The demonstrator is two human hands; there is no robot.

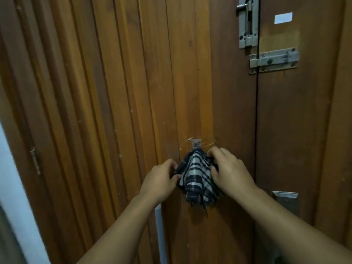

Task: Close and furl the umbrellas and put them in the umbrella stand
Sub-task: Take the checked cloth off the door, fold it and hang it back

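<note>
Two hands, left (159, 181) and right (229, 171), grip one plaid umbrella (197, 180).

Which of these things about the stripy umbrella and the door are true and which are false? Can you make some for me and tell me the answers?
1. Both hands are holding the plaid umbrella. True: the left hand grips its left edge and the right hand grips its right edge.
2. The umbrella is wide open. False: its cloth hangs gathered in folds.
3. The umbrella hangs under a small clear hook stuck on the wooden door. True.
4. The umbrella is plain red. False: it is dark with pale checks.
5. There are metal bolts high on the door, up to the right. True.
6. The umbrella stands in an umbrella stand. False: no stand is in view.
</note>
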